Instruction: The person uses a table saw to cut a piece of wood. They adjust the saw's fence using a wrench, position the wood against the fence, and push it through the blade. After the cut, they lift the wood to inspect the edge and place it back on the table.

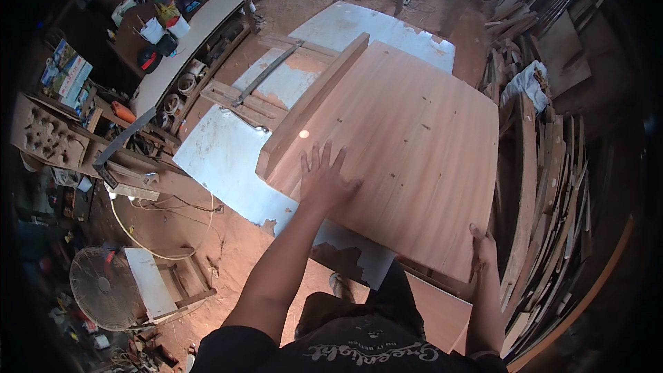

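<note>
The wood panel (400, 145) lies flat on the white surface (228, 159), its grain running away from the person. The left hand (324, 179) rests on its near left part, fingers spread, gripping nothing; the right hand (483, 249) clasps the near right corner.

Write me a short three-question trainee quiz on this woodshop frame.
1. True or false: the left hand lies flat, fingers spread, on the wooden panel.
2. Where does the right hand hold the panel? A) near corner edge B) far edge C) not at all
3. What stands on the floor at lower left?

Key: 1 true. 2 A. 3 A round fan.
</note>
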Demonstrator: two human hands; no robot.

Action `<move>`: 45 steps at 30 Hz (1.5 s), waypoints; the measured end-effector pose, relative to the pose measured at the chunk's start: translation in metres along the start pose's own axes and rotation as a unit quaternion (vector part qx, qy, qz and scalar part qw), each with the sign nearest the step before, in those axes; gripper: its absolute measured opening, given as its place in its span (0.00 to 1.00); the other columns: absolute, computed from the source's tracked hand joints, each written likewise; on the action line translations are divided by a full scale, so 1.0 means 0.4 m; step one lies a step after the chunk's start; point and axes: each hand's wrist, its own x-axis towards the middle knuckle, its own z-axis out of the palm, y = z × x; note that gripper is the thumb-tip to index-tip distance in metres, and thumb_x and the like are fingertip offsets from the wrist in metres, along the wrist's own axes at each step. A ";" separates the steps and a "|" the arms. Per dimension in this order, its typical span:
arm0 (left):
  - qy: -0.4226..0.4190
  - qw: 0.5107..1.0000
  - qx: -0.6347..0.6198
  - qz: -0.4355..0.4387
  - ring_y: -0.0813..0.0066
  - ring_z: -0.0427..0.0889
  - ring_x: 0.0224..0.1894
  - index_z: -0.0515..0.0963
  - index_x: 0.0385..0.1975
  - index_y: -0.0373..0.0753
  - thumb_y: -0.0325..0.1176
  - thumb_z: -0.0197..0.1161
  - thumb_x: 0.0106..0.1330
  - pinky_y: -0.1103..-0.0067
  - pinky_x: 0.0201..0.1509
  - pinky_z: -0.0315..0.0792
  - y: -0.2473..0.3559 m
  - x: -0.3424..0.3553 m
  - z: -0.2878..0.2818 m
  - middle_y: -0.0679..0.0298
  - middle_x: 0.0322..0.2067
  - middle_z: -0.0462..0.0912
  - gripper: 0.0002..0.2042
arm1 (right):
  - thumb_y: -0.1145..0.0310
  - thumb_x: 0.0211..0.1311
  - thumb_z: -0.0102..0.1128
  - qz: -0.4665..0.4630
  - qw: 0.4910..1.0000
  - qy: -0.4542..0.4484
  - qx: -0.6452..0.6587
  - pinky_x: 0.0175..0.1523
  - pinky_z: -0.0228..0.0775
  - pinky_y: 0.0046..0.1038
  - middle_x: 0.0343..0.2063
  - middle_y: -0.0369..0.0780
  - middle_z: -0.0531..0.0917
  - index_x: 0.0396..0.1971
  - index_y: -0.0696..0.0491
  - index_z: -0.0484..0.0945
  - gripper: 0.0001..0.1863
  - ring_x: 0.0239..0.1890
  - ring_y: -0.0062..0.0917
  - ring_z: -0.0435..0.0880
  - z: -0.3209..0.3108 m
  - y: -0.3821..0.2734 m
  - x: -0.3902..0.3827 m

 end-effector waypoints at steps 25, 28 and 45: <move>-0.009 0.999 -0.039 -0.019 0.53 0.37 0.90 0.61 0.85 0.54 0.75 0.55 0.71 0.50 0.90 0.27 0.195 0.674 0.103 0.57 0.87 0.49 0.47 | 0.56 0.74 0.71 -0.052 0.997 -0.044 -0.024 0.78 0.66 0.41 0.72 0.55 0.76 0.77 0.71 0.63 0.45 0.73 0.43 0.77 0.079 -0.269 0.690; 0.001 0.999 -0.042 -0.022 0.52 0.39 0.89 0.62 0.85 0.53 0.75 0.54 0.70 0.50 0.90 0.29 0.206 0.731 0.122 0.56 0.87 0.51 0.47 | 0.57 0.73 0.71 -0.056 0.997 -0.046 -0.011 0.79 0.65 0.40 0.74 0.53 0.75 0.79 0.68 0.61 0.45 0.75 0.41 0.76 0.094 -0.282 0.769; -0.044 0.918 0.066 0.389 0.41 0.59 0.84 0.64 0.83 0.57 0.70 0.69 0.63 0.32 0.85 0.41 0.570 0.638 0.286 0.55 0.83 0.63 0.49 | 0.46 0.69 0.76 -0.067 0.991 -0.042 -0.112 0.68 0.78 0.43 0.69 0.51 0.81 0.80 0.62 0.64 0.51 0.68 0.45 0.83 -0.036 -0.357 0.861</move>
